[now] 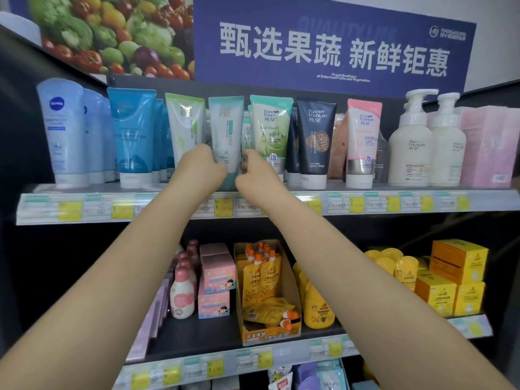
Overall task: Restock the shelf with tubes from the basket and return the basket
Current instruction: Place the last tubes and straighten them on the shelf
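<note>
A row of upright tubes stands on the top shelf (168,205). Both my arms reach up to a white and teal tube (226,130) in the middle of the row. My left hand (204,167) grips its lower left side. My right hand (254,167) holds its lower right edge, beside a green Pure Fountain tube (270,133). The tube's cap is hidden behind my hands. No basket is in view.
Blue tubes (132,133) and pale Nivea tubes (62,130) fill the left of the shelf; a dark tube (315,139), a pink tube (363,139), pump bottles (410,144) and pink boxes (489,144) fill the right. Below are pink bottles, orange pouches (261,280) and yellow boxes (455,277).
</note>
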`<state>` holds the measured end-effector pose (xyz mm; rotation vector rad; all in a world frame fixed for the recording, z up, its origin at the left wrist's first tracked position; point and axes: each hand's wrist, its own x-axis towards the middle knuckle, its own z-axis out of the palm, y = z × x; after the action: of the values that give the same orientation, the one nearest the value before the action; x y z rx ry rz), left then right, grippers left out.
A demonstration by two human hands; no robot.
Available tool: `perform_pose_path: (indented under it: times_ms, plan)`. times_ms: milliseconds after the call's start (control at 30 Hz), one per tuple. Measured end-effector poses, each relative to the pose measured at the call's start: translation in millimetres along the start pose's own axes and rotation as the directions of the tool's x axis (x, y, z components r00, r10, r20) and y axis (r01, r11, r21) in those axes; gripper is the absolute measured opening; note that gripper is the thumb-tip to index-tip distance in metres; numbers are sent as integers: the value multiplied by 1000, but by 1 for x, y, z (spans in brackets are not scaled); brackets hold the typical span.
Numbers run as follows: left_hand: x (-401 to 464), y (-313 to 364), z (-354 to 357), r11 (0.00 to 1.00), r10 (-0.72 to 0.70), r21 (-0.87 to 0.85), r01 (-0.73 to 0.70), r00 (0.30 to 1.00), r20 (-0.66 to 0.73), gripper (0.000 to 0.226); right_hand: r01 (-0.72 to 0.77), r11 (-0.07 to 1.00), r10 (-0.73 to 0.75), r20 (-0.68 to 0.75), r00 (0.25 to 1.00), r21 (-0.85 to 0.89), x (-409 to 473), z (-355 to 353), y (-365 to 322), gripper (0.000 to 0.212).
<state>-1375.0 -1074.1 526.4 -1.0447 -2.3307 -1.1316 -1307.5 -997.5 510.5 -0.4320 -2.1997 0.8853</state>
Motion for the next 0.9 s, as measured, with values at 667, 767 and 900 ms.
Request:
perform_pose_path:
  times_ms: [667, 767, 900]
  plan:
    - [-4, -24, 18, 978, 141, -124, -166, 971, -191, 28, -15, 1000, 14, -75, 997, -12, -1, 7, 3, 50]
    - [-3, -26, 20, 976, 155, -117, -182, 966, -205, 27, -38, 999, 37, -69, 997, -10, -1, 7, 2, 50]
    - [-1, -27, 23, 980, 159, -87, -181, 964, -213, 27, -48, 997, 44, -64, 997, -59, 7, 11, 3, 52]
